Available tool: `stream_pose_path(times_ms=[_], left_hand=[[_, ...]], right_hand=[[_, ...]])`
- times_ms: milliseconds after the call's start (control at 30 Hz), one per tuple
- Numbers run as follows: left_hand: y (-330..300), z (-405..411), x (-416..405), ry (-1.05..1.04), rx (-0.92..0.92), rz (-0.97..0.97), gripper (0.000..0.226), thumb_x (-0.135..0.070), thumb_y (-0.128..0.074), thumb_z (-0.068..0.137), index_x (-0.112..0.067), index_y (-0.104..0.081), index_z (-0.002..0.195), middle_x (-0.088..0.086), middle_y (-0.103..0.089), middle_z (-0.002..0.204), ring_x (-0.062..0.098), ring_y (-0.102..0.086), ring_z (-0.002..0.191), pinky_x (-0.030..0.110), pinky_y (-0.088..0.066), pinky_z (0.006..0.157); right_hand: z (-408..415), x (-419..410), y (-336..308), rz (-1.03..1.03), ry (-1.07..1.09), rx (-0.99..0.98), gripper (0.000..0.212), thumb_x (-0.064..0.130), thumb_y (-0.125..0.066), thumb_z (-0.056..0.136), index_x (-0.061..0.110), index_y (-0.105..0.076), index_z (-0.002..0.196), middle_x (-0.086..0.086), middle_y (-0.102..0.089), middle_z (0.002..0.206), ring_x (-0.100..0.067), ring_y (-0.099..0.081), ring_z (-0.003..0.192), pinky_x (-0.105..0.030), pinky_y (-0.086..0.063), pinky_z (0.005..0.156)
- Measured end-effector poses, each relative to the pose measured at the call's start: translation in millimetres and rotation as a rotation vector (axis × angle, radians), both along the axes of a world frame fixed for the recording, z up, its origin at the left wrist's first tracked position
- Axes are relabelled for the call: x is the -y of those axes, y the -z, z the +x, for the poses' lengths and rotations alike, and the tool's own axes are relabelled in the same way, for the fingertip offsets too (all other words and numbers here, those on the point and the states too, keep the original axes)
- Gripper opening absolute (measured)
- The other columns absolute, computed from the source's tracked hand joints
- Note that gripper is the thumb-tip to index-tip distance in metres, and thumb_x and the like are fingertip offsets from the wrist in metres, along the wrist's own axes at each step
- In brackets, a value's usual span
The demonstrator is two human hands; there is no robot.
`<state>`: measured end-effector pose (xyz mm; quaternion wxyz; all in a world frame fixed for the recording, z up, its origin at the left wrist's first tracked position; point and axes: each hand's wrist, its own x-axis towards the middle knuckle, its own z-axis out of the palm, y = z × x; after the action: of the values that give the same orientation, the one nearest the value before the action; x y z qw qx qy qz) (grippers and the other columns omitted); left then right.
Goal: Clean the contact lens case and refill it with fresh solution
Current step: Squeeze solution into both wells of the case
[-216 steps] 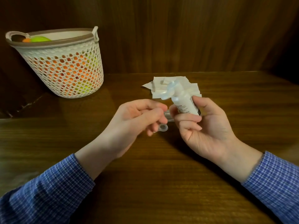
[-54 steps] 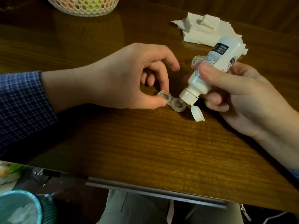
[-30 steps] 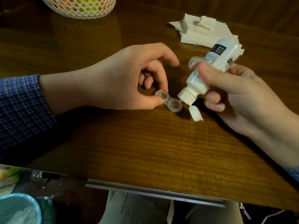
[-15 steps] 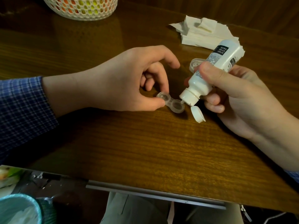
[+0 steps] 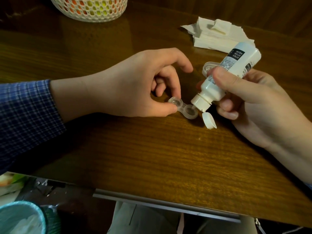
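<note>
Dark wood grain runs across the table (image 5: 152, 157), a mesh basket (image 5: 87, 9) at its far left edge; the left hand (image 5: 128, 86) pinches the left well of the clear lens case (image 5: 183, 108) between thumb and forefinger, holding it on the tabletop; just right, the solution bottle (image 5: 228, 75) tilts nozzle-down over the right well, its flip cap (image 5: 209, 121) hanging open, the right hand (image 5: 249, 102) wrapped round its body; folded tissues (image 5: 219, 38) lie behind. The case looks light, stiff and likely slick when wet, so it probably wants holding by the rim or bridge; the bottle seems soft enough to squeeze mid-body.
</note>
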<state>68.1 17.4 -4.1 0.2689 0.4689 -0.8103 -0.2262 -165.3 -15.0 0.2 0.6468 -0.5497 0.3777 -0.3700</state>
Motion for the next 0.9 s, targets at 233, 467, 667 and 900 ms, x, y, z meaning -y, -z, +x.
stream_pose_path(times_ms=[233,467,667,900], left_hand=[[-0.4,-0.6,-0.7,0.0,0.01,0.0,0.07,-0.035,-0.082,0.08,-0.02,-0.052,0.141,-0.012,-0.074,0.098,0.02,-0.07,0.08,0.035,-0.058,0.066],[-0.2,0.2,0.0,-0.006,0.008,0.009,0.07,-0.036,-0.081,0.08,-0.023,-0.052,0.141,-0.014,-0.074,0.098,0.017,-0.07,0.079,0.034,-0.059,0.065],[0.0,-1.2,-0.2,-0.003,0.006,0.004,0.069,-0.036,-0.08,0.08,-0.021,-0.052,0.141,-0.015,-0.074,0.098,0.018,-0.069,0.079,0.034,-0.059,0.065],[-0.2,-1.3,0.5,-0.009,-0.002,0.019,0.069,-0.035,-0.081,0.079,-0.024,-0.052,0.141,-0.014,-0.074,0.099,0.019,-0.071,0.08,0.034,-0.059,0.066]], right_hand=[[0.4,0.6,0.0,0.014,0.008,-0.002,0.036,0.028,-0.073,0.08,0.008,-0.065,0.11,-0.007,-0.075,0.089,-0.003,-0.047,0.049,-0.014,-0.035,0.041],[2.2,0.4,-0.6,0.02,0.006,-0.001,0.034,0.028,-0.073,0.079,0.009,-0.066,0.107,-0.006,-0.075,0.086,-0.003,-0.045,0.049,-0.014,-0.034,0.039],[3.3,-0.3,-2.0,0.029,0.015,-0.01,0.035,0.028,-0.073,0.077,0.008,-0.065,0.105,-0.006,-0.074,0.085,-0.004,-0.044,0.048,-0.014,-0.032,0.039],[1.8,1.2,-2.1,0.058,-0.007,0.009,0.032,0.029,-0.074,0.078,0.01,-0.066,0.103,-0.006,-0.075,0.085,-0.003,-0.046,0.048,-0.013,-0.035,0.039]])
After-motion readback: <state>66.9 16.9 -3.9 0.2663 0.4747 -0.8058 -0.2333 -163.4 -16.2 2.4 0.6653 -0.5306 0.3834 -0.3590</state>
